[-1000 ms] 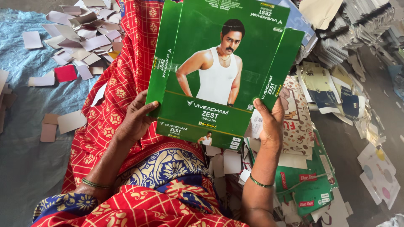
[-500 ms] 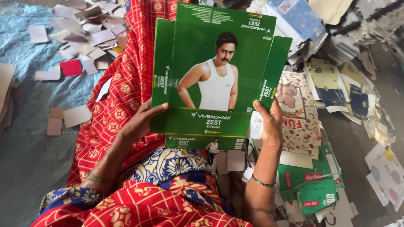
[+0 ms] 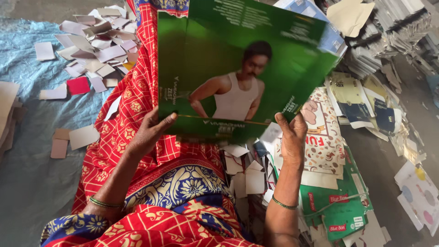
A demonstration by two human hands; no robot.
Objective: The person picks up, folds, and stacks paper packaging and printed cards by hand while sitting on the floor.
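**A:** What lies on the far left?

**B:** A blue sheet (image 3: 27, 183) covers the floor there, with a loose heap of white and grey card scraps (image 3: 98, 39) at the far end and one red piece (image 3: 78, 85) among them. A few more bits lie nearer, by the left edge.

**A:** And the person?

**B:** Seated, in a red patterned cloth (image 3: 137, 105) with blue and gold trim, legs stretched away from the camera. The left hand (image 3: 151, 132) grips the lower left corner of a large green flat carton (image 3: 242, 68), thumb on its printed face, fingers hidden behind it.

**A:** Where is the carton, exactly?

**B:** Held up over the lap, tilted and a little blurred, its printed side toward the camera. It shows a figure in a white vest on green. It is unfolded, one flat sheet with side flaps.

**A:** The other hand?

**B:** The right hand (image 3: 292, 137) pinches the lower right edge, thumb in front. Both hands are closed on the carton; neither is free.

**A:** What is to the right?

**B:** More flat cartons on the floor (image 3: 338, 206), green ones near and patterned ones beyond, then tall stacks of card (image 3: 393, 32) at the far right.

**A:** How far along does the work look?

**B:** I'd judge it midway. The scraps heaped at the left suggest many pieces are handled already, while the thick pile at the right looks untouched. This carton is in hand, not yet laid down anywhere.
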